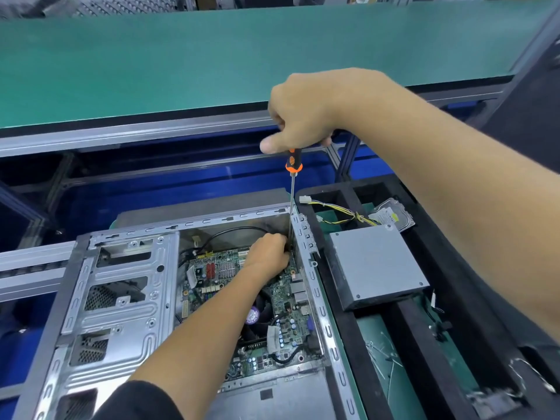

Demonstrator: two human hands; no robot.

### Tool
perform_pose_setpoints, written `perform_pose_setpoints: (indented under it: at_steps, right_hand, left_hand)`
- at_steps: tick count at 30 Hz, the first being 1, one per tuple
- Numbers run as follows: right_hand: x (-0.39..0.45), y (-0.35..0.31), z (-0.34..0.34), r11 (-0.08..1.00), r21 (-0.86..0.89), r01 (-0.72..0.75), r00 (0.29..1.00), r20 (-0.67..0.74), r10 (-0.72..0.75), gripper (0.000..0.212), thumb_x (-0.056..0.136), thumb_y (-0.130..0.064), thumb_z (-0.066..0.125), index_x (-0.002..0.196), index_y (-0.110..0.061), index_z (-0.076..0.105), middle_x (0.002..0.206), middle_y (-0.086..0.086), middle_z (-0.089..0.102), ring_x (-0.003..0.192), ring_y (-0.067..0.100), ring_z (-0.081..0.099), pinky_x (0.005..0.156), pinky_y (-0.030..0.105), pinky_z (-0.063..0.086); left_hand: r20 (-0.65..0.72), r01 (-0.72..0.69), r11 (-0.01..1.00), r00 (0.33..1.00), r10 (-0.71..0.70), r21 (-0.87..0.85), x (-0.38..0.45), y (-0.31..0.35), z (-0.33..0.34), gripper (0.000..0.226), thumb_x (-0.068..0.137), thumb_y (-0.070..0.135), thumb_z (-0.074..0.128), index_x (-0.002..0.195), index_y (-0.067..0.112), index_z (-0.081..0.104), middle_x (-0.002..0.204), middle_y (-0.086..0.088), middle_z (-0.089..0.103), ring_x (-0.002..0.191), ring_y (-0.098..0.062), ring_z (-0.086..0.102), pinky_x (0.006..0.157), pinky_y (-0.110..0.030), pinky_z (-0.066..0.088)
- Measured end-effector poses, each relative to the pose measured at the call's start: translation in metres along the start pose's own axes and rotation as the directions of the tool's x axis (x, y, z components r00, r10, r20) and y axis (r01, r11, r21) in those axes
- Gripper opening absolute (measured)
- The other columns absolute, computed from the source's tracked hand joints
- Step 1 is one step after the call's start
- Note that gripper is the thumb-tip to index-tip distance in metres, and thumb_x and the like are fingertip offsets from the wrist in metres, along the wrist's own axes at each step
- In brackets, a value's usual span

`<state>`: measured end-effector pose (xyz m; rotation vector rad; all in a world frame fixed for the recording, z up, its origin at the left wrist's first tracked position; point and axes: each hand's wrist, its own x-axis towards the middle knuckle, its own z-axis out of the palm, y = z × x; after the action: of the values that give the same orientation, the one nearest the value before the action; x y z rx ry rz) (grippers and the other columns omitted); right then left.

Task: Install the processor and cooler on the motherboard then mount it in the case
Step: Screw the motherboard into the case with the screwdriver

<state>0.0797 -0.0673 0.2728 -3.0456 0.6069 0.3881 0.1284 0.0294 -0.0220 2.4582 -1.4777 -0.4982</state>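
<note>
A green motherboard (281, 301) lies inside the open metal case (121, 298), with its black cooler fan (263, 313) partly hidden under my left forearm. My right hand (306, 113) grips the orange-and-black handle of a long screwdriver (291, 201), held upright above the board. The shaft runs down to the board's far right corner beside the case's rear wall. My left hand (268, 256) sits at that corner with fingers curled around the lower shaft near the tip. The tip itself is hidden by my fingers.
A grey power supply (375, 265) with yellow-black cables (348, 215) lies in a black foam tray (357, 338) right of the case. A hard drive (394, 218) sits behind it. Loose screws and ties lie in the tray's near compartment (385, 359). A green conveyor belt (212, 56) runs beyond.
</note>
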Motion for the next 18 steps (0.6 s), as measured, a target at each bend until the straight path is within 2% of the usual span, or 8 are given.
perform_pose_setpoints:
  at_steps: [2, 3, 5, 8, 11, 14, 16, 18]
  right_hand:
    - [-0.002, -0.002, -0.007, 0.996, 0.035, 0.085, 0.992, 0.092, -0.088, 0.013, 0.087, -0.038, 0.058, 0.087, -0.025, 0.054, 0.072, -0.005, 0.065, 0.065, 0.016, 0.068, 0.058, 0.03, 0.041]
    - [-0.004, -0.002, -0.009, 0.991, 0.056, 0.118, 0.985, 0.117, -0.124, 0.005, 0.086, -0.027, 0.058, 0.088, -0.028, 0.053, 0.075, -0.008, 0.064, 0.068, 0.014, 0.068, 0.058, 0.029, 0.039]
    - [-0.006, -0.002, -0.008, 0.985, 0.059, 0.162, 0.985, 0.048, -0.165, 0.009, 0.085, -0.017, 0.058, 0.087, -0.026, 0.059, 0.062, -0.01, 0.065, 0.068, 0.011, 0.069, 0.057, 0.027, 0.04]
    - [-0.005, -0.006, 0.002, 0.99, 0.036, 0.133, 0.987, -0.1, -0.129, 0.019, 0.089, -0.026, 0.054, 0.076, -0.014, 0.061, 0.043, -0.005, 0.061, 0.058, 0.018, 0.067, 0.05, 0.024, 0.037]
    - [-0.004, -0.012, 0.01, 0.997, -0.026, 0.07, 0.983, -0.167, -0.073, 0.034, 0.091, -0.029, 0.046, 0.063, -0.011, 0.048, 0.049, 0.008, 0.056, 0.054, 0.03, 0.056, 0.048, 0.026, 0.033]
    - [-0.006, -0.012, 0.001, 0.999, -0.025, 0.031, 0.998, -0.047, -0.032, 0.035, 0.091, -0.04, 0.048, 0.072, -0.012, 0.055, 0.04, 0.0, 0.056, 0.056, 0.027, 0.061, 0.052, 0.028, 0.037]
    - [-0.008, -0.009, -0.004, 0.995, 0.043, 0.087, 0.994, 0.057, -0.089, 0.013, 0.09, -0.028, 0.05, 0.092, -0.018, 0.058, 0.043, -0.009, 0.059, 0.062, 0.019, 0.066, 0.054, 0.027, 0.038]
    - [-0.012, -0.008, -0.005, 0.985, 0.079, 0.155, 0.987, 0.026, -0.158, 0.017, 0.087, -0.012, 0.049, 0.096, -0.021, 0.061, 0.055, -0.009, 0.064, 0.066, 0.014, 0.067, 0.053, 0.025, 0.037]
  left_hand:
    - [0.012, 0.005, 1.0, 1.0, -0.005, 0.005, 0.001, 0.001, -0.002, 0.012, 0.085, 0.017, 0.059, 0.088, 0.006, 0.065, 0.085, -0.013, 0.065, 0.078, -0.034, 0.06, 0.063, -0.036, 0.048]
    - [0.014, 0.011, 1.0, 1.0, -0.011, 0.003, 0.001, 0.002, -0.002, 0.012, 0.085, 0.017, 0.059, 0.086, 0.006, 0.064, 0.085, -0.013, 0.065, 0.077, -0.034, 0.06, 0.063, -0.036, 0.049]
    - [0.02, 0.026, 1.0, 0.999, -0.026, -0.003, 0.002, 0.003, -0.003, 0.013, 0.085, 0.017, 0.06, 0.082, 0.005, 0.062, 0.082, -0.012, 0.063, 0.074, -0.033, 0.058, 0.062, -0.037, 0.049]
    - [0.017, 0.05, 0.999, 0.999, -0.05, 0.0, 0.0, 0.005, -0.002, 0.016, 0.086, 0.017, 0.06, 0.074, 0.008, 0.055, 0.078, -0.011, 0.06, 0.07, -0.033, 0.055, 0.06, -0.036, 0.045]
    - [-0.002, 0.07, 0.998, 0.998, -0.07, -0.001, -0.001, 0.007, 0.0, 0.017, 0.087, 0.02, 0.06, 0.074, 0.01, 0.053, 0.081, -0.012, 0.062, 0.068, -0.032, 0.053, 0.059, -0.035, 0.044]
    - [-0.015, 0.091, 0.996, 0.996, -0.091, -0.004, 0.0, 0.007, 0.002, 0.018, 0.087, 0.021, 0.061, 0.075, 0.01, 0.053, 0.079, -0.01, 0.06, 0.067, -0.03, 0.052, 0.058, -0.036, 0.043]
    - [-0.016, 0.11, 0.994, 0.994, -0.11, -0.016, 0.0, 0.007, 0.003, 0.018, 0.087, 0.022, 0.061, 0.075, 0.009, 0.054, 0.077, -0.009, 0.059, 0.068, -0.031, 0.053, 0.058, -0.036, 0.044]
    - [-0.018, 0.115, 0.993, 0.993, -0.115, -0.015, -0.001, 0.008, 0.003, 0.018, 0.087, 0.022, 0.06, 0.076, 0.009, 0.055, 0.078, -0.009, 0.06, 0.069, -0.032, 0.054, 0.059, -0.037, 0.046]
